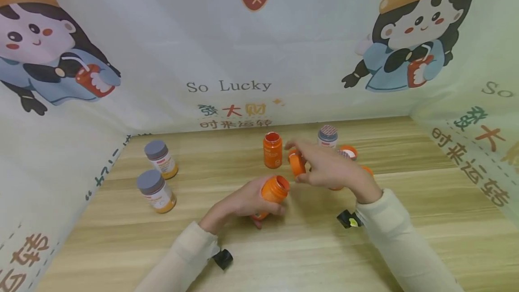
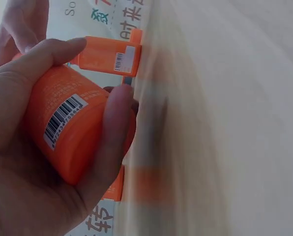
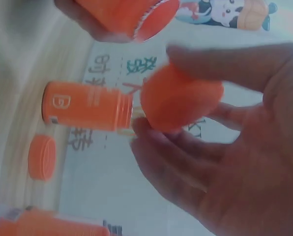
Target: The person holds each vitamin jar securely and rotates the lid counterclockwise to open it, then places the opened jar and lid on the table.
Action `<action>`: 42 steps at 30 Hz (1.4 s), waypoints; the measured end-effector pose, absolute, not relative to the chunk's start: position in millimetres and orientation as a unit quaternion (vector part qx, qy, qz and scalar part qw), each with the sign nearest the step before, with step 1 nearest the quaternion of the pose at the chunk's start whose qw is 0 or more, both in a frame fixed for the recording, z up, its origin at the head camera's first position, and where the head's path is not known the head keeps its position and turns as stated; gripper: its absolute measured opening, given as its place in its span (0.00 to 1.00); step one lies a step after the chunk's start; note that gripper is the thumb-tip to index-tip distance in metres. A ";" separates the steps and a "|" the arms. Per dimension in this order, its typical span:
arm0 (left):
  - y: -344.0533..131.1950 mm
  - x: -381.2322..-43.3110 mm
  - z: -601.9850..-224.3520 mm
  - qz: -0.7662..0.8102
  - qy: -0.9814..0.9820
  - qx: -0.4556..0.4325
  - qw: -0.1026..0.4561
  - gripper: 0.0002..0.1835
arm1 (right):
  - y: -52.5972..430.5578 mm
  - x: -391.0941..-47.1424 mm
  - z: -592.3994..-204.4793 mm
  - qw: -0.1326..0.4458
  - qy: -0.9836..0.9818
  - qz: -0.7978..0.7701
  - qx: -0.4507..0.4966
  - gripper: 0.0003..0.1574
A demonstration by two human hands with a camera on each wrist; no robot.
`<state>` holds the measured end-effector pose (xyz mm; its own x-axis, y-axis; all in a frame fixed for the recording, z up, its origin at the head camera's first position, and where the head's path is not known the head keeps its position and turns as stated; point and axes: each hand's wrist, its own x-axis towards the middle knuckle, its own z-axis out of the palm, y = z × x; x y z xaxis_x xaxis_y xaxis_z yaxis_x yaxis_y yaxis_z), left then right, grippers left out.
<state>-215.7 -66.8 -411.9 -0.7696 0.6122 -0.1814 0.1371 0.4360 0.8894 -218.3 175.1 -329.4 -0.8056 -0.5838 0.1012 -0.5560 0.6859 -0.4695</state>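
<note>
My left hand grips an open orange bottle, its mouth tilted up and to the right. A barcode label shows near the base of this bottle in the left wrist view. My right hand holds an orange cap between thumb and fingers, apart from the bottle's mouth. Behind the hands a second uncapped orange bottle stands upright. Next to it in the right wrist view lies another orange cap on the table.
Two jars with grey lids stand at the left. At the back right is a lidless jar with a grey neck. Near it are an orange cap and more orange items, partly hidden by my right hand. A printed cloth walls the wooden table.
</note>
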 end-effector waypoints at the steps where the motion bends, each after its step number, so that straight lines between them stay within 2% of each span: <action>1: -66.2 -215.8 -411.8 0.481 0.811 0.226 0.244 0.28 | 176.1 -219.0 -328.9 0.022 0.920 -0.245 -0.304 0.39; 3: -63.3 -217.5 -412.2 0.487 0.815 0.217 0.224 0.29 | 177.9 -220.1 -328.2 0.010 0.925 -0.248 -0.287 0.39; 7: -53.0 -224.0 -411.7 0.535 0.803 0.187 0.184 0.30 | 180.5 -222.6 -328.2 -0.005 0.934 -0.249 -0.255 0.32; 13: -39.6 -231.8 -407.6 0.608 0.767 0.158 0.131 0.31 | 179.1 -227.4 -330.6 -0.031 0.944 -0.241 -0.225 0.35; 22: -37.7 -234.6 -413.2 0.591 0.789 0.126 0.110 0.32 | 178.2 -231.1 -336.9 -0.034 0.947 -0.229 -0.221 0.28; 28: -40.3 -236.4 -419.5 0.601 0.784 0.113 0.109 0.32 | 171.7 -233.6 -344.9 -0.027 0.957 -0.177 -0.228 0.29; 35: -35.3 -236.7 -420.6 0.592 0.791 0.117 0.105 0.36 | 165.9 -235.2 -357.5 0.034 0.958 -0.157 -0.236 0.32; 37: -34.1 -236.9 -420.9 0.597 0.787 0.112 0.109 0.37 | 164.1 -236.2 -362.3 0.048 0.955 -0.162 -0.245 0.29; 42: -33.8 -236.2 -421.7 0.606 0.780 0.109 0.112 0.37 | 159.1 -237.4 -372.3 0.059 0.953 -0.148 -0.257 0.12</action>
<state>-236.2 -33.8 -421.7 -0.9512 0.3054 -0.0437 0.0332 0.2422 0.9697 -237.4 159.1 -372.3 -0.8613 -0.5067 -0.0373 -0.4717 0.8247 -0.3119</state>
